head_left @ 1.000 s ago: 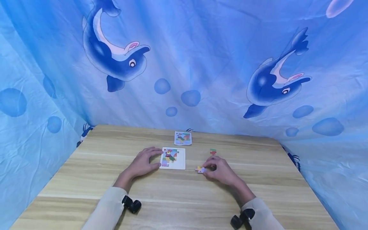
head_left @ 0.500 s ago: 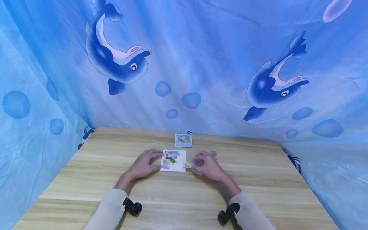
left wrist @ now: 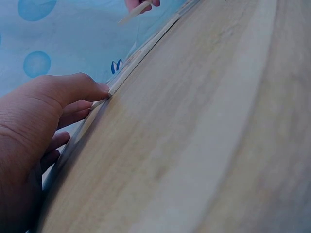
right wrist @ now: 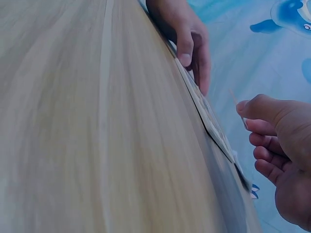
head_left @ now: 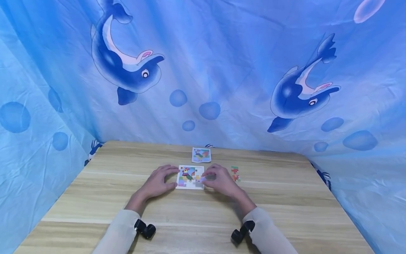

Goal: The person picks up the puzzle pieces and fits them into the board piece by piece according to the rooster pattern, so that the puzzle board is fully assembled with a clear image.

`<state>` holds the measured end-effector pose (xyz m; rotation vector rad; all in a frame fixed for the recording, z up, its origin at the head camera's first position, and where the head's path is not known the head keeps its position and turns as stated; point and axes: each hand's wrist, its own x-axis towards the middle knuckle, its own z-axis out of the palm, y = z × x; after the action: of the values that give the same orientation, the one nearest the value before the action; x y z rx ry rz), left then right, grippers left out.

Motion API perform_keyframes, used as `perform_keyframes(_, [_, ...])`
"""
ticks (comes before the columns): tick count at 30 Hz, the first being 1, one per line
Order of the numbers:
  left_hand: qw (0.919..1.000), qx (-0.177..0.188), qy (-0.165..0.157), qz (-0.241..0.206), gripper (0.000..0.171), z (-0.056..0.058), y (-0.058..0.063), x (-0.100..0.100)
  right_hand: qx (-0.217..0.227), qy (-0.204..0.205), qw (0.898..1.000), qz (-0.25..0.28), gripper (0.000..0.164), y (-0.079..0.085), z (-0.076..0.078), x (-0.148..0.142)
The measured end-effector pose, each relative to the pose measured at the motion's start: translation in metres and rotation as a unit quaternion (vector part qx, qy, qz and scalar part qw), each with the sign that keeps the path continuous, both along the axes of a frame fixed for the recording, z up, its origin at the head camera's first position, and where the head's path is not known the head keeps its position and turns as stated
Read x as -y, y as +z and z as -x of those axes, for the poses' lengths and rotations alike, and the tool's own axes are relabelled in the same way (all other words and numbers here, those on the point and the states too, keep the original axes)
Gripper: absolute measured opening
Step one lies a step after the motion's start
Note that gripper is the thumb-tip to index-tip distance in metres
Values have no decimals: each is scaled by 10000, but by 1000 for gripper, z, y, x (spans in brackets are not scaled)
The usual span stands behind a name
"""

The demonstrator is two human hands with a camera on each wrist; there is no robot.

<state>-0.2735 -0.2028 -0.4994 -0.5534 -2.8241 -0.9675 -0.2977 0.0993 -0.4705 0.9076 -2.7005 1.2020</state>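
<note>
A square puzzle board with a white frame lies on the table, partly filled with a rooster picture. My left hand holds its left edge, thumb toward the near corner and fingers farther up; the left wrist view shows the thumb right at the edge. Between thumb and index finger, my right hand pinches a yellow and lilac puzzle piece over the board's right part. Seen edge-on in the right wrist view, that piece is tilted and raised above the board.
Beyond the board lies a picture card with the same rooster. Red and green puzzle pieces lie to the right, behind my right hand. The wooden table ends at a blue dolphin-print curtain.
My right hand has carried the yellow and lilac puzzle piece leftward from the table to over the board's right part. The red and green pieces show more fully. My left hand stays at the board.
</note>
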Motion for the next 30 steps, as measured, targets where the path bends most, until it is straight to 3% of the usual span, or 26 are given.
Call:
perform_keyframes(11, [10000,-10,3,-54,58,-1,0,-2,30,203,9996,-193,19,-3,2,22])
perform_keyframes(30, [10000,58,39,6,57,1,1,0,141,270,9991,-303,19,-17,7,34])
